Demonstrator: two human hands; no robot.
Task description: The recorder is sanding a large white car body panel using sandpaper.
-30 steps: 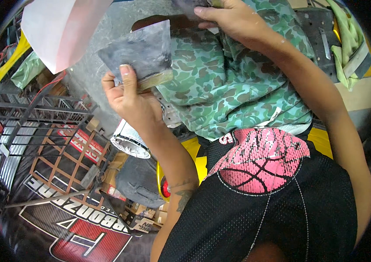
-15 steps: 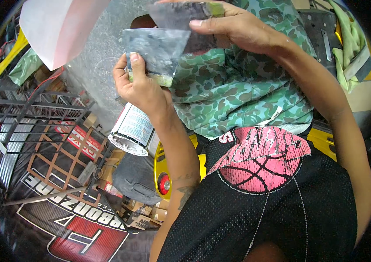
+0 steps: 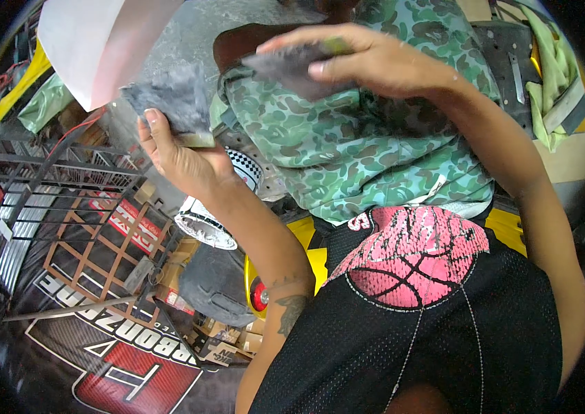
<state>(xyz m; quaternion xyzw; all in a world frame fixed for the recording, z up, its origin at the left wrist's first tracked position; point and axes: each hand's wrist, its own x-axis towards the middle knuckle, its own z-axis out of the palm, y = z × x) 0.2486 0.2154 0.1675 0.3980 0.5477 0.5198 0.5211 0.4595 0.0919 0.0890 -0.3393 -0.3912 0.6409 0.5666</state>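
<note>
My left hand (image 3: pixel 185 155) is closed on a flat, squarish putty spreader (image 3: pixel 176 103). Grey-white paste is smeared over its face, and a pale strip runs along the gripped edge. Up and to the right, my right hand (image 3: pixel 382 65) grips a second putty spreader (image 3: pixel 292 69), dark, thin and blurred by motion. The two spreaders are apart, with the camouflage cloth over my legs (image 3: pixel 368 152) beneath the right one. Behind my left wrist and forearm is a can (image 3: pixel 199 214) with a white label and a checkered band, its end crusted with white; my arm hides part of it.
A white and pinkish panel (image 3: pixel 96 48) juts in at the upper left. Beneath me is a yellow seat with a red-hubbed wheel (image 3: pixel 259 294). A black wire rack (image 3: pixel 51 165) stands at the left. At the right hang a green cloth (image 3: pixel 547 90) and a metal strip (image 3: pixel 516 79).
My left hand has moved left with its spreader, away from the other one. My right hand has dropped slightly and still holds its spreader. The spreaders overlapped in view before.
</note>
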